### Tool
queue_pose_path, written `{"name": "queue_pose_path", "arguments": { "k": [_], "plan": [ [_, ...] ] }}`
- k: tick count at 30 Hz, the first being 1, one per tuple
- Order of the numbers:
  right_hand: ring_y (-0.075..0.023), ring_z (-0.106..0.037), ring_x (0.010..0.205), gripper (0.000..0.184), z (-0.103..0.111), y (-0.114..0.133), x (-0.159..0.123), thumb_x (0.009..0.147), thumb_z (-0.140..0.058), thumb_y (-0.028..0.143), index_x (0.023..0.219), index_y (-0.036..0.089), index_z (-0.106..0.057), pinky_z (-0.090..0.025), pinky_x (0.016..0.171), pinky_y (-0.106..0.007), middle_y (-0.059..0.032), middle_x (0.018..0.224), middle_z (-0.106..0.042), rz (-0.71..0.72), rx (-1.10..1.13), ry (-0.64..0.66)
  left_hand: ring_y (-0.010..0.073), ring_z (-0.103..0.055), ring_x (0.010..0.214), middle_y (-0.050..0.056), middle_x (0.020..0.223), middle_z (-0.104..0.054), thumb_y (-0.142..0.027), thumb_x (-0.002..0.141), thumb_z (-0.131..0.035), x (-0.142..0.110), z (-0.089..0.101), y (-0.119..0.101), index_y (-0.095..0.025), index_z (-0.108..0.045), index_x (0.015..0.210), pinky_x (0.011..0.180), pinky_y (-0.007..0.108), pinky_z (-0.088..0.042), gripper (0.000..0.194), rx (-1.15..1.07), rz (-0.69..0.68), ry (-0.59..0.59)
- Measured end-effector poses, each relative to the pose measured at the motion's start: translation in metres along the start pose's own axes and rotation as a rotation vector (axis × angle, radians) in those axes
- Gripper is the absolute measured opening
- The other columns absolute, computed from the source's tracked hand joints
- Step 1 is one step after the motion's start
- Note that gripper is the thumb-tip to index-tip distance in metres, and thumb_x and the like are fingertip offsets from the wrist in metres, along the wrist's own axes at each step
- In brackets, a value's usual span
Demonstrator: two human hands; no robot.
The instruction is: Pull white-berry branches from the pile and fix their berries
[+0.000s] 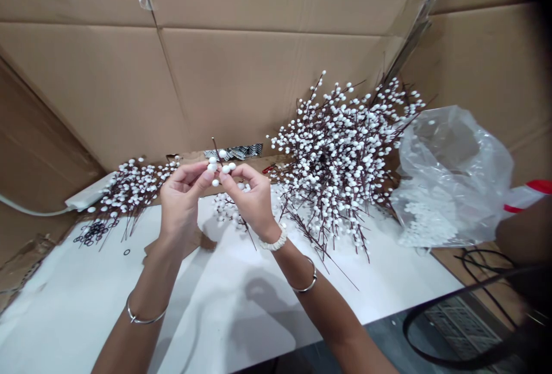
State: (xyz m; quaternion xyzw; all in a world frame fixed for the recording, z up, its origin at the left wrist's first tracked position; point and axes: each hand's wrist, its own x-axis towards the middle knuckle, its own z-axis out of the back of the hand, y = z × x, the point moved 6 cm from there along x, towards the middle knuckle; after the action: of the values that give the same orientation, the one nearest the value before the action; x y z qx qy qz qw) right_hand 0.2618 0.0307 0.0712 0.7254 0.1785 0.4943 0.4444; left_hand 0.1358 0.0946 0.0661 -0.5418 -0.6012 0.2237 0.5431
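Note:
Both hands meet above the table around a small sprig of white berries on a dark stem that points upward. My left hand pinches it from the left, thumb and fingers together. From the right, my right hand closes thumb and forefinger on the same sprig, beside its berries. Below and behind the right hand lies a small group of white berry sprigs on the table. The fingertips hide part of the stem.
A big heap of white berry branches stands at the right against the cardboard wall. Beside it sits a clear plastic bag with white pieces inside. More berry stems and small black rings lie left on the white table.

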Motion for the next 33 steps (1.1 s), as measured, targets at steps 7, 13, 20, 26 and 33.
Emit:
{"name": "queue_pose_path", "arguments": {
  "k": [7,13,20,26,33],
  "plan": [
    [-0.0120,-0.058,0.067,0.017,-0.002,-0.002,0.000,0.083,-0.065,0.034,0.072,0.021,-0.062,-0.047,0.062,-0.026,0.0000,0.080,-0.069,0.015,-0.008,0.021,0.0123,-0.070,0.091,0.003,0.094,-0.076,-0.023,0.071,-0.082,0.000,0.000,0.000,-0.020,-0.074,0.088,0.088,0.024,-0.053,0.020,-0.009,0.013,-0.007],
    [-0.0124,-0.060,0.069,0.014,-0.001,-0.004,0.001,0.083,-0.066,0.033,0.075,0.021,-0.064,-0.049,0.066,-0.026,-0.0005,0.083,-0.070,0.035,0.005,0.015,0.0123,-0.070,0.092,0.003,0.094,-0.076,-0.023,0.071,-0.083,0.002,0.002,0.000,-0.020,-0.074,0.088,0.087,0.023,-0.053,0.019,0.002,0.012,0.020],
    [-0.0126,-0.060,0.071,0.013,-0.001,-0.006,0.001,0.083,-0.066,0.032,0.077,0.020,-0.065,-0.049,0.068,-0.026,-0.0009,0.084,-0.070,0.035,0.002,0.018,0.0126,-0.070,0.092,0.003,0.093,-0.075,-0.023,0.070,-0.083,0.003,0.004,0.001,-0.020,-0.074,0.087,0.087,0.023,-0.053,0.020,0.042,0.030,0.041],
    [-0.0134,-0.061,0.073,0.015,-0.003,-0.007,0.001,0.084,-0.065,0.033,0.075,0.021,-0.065,-0.050,0.072,-0.028,-0.0003,0.081,-0.069,0.029,0.010,0.046,0.0134,-0.069,0.091,0.003,0.093,-0.075,-0.025,0.069,-0.084,0.003,0.006,0.000,-0.020,-0.074,0.087,0.087,0.024,-0.053,0.021,0.061,0.034,0.038],
    [-0.0152,-0.064,0.079,0.017,-0.003,-0.016,0.005,0.080,-0.068,0.037,0.078,0.021,-0.068,-0.054,0.076,-0.029,-0.0023,0.083,-0.071,-0.124,0.126,0.064,0.0185,-0.068,0.098,0.007,0.104,-0.072,-0.033,0.070,-0.082,0.007,0.007,-0.001,-0.022,-0.070,0.103,0.086,0.027,-0.053,0.038,0.077,0.071,0.062]
  ]
}}
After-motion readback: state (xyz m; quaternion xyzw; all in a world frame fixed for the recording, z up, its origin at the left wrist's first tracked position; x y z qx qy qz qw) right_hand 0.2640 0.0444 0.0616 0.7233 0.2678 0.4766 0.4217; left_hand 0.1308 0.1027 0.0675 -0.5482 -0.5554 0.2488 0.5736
